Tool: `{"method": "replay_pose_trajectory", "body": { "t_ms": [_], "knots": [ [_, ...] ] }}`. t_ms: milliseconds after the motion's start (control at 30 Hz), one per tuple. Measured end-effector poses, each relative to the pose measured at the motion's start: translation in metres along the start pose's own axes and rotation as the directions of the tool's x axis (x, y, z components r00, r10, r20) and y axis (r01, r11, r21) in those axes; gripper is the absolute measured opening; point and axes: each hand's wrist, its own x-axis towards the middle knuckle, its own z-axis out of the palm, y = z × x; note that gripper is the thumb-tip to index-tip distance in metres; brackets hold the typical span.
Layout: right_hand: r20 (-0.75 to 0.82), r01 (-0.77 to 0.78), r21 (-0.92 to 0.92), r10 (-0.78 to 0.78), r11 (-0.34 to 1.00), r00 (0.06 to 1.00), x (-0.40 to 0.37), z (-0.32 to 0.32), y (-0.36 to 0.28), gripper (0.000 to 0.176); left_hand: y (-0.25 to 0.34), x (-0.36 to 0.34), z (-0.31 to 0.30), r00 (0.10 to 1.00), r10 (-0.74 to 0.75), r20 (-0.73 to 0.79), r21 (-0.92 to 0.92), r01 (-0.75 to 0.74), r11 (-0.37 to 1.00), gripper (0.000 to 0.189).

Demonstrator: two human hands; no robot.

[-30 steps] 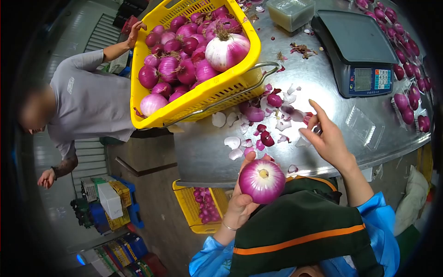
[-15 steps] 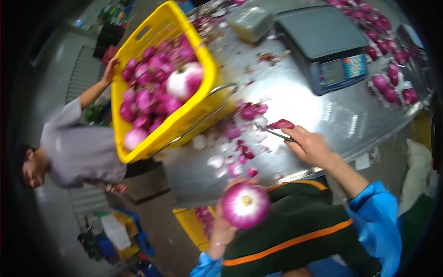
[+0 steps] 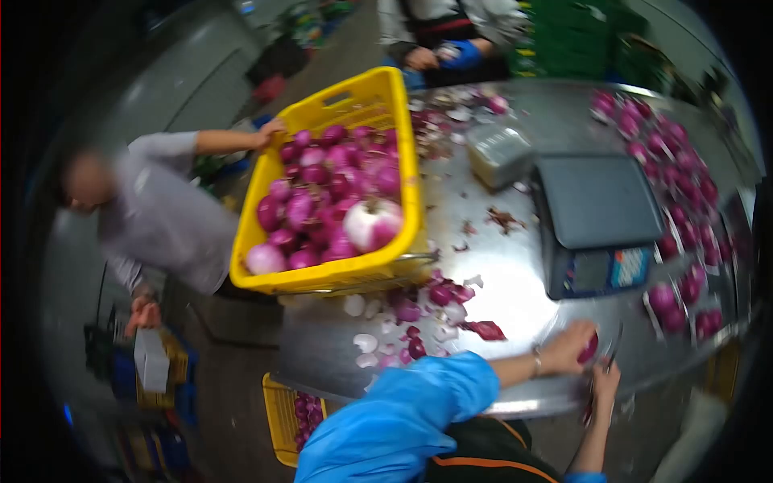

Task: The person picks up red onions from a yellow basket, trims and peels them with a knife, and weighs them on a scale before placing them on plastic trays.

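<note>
My left hand point(image 3: 564, 349) reaches across to the right over the table's near edge, fingers wrapped round a red onion point(image 3: 589, 348) that shows only in part. Close beside it, my right hand point(image 3: 605, 381) grips a small knife point(image 3: 616, 344), its blade pointing up and away from me. A dark red strip just below the right hand is too blurred to name. To the left on the table lie a dark red piece of onion skin point(image 3: 485, 330) and scattered peels point(image 3: 366, 343).
A yellow crate point(image 3: 412, 185) full of red onions stands at the left, a person's hand point(image 3: 272, 131) on its rim. A digital scale point(image 3: 597, 201), a clear plastic block point(image 3: 499, 153) and packed onions point(image 3: 680, 169) occupy the steel table point(image 3: 515, 266). Another person point(image 3: 451, 40) stands opposite.
My left hand has swung right with the onion, from near my body to beside my right hand. The view has turned, bringing the person opposite into sight. The knife stays in my right hand.
</note>
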Motion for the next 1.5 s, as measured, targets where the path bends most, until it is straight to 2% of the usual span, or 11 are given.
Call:
{"method": "replay_pose_trajectory", "body": {
  "t_ms": [100,267,367,467,600,767,967,1233,1300,1367,1500],
  "knots": [
    [0.157,-0.054,-0.226,0.092,0.973,0.983,-0.024,0.005,-0.041,0.043,-0.002,-0.013,0.013,0.995,-0.079,0.056,0.316,0.058,0.947,0.098],
    [-0.19,0.325,-0.062,-0.331,0.944,0.924,-0.035,0.01,-0.03,0.037,0.025,-0.074,-0.024,0.979,0.026,-0.201,0.314,0.039,0.949,0.089],
    [0.168,0.235,-0.034,-0.226,0.971,0.959,-0.109,0.014,-0.192,0.03,0.04,-0.133,-0.087,0.909,0.0,-0.418,0.168,0.077,0.983,0.052],
    [0.774,0.24,-0.11,-0.068,0.965,0.629,-0.138,0.05,-0.179,0.028,0.057,-0.196,-0.156,0.768,-0.045,-0.639,0.211,0.231,0.95,0.031],
    [0.912,0.229,-0.181,0.076,0.956,0.403,-0.159,0.099,-0.178,0.026,0.109,-0.276,-0.266,0.679,0.092,-0.728,0.518,0.457,0.724,0.029],
    [0.9,0.172,-0.171,0.082,0.97,0.428,-0.169,0.135,-0.199,0.025,0.112,-0.337,-0.413,0.545,0.028,-0.838,0.483,0.717,0.502,0.036],
    [0.879,0.118,-0.186,0.112,0.975,0.464,-0.182,0.164,-0.214,0.023,0.006,-0.363,-0.532,0.785,-0.132,-0.605,0.786,0.616,0.059,0.075],
    [0.854,0.047,-0.165,0.119,0.985,0.506,-0.199,0.185,-0.225,0.021,-0.043,-0.33,-0.587,0.566,-0.7,-0.435,0.751,0.657,0.066,0.097],
    [0.844,0.03,-0.139,0.103,0.99,0.526,-0.201,0.189,-0.224,0.021,-0.044,-0.336,-0.59,0.617,-0.663,-0.425,0.732,0.665,0.149,0.094],
    [0.532,0.026,0.145,-0.099,0.989,0.841,-0.199,0.197,-0.215,0.019,-0.04,-0.343,-0.589,0.651,-0.626,-0.429,0.709,0.672,0.213,0.094],
    [0.446,0.004,0.056,-0.029,0.998,0.894,-0.186,0.185,-0.229,0.02,-0.012,-0.363,-0.576,0.763,-0.256,-0.594,0.594,0.63,0.5,0.09]
  ]
}}
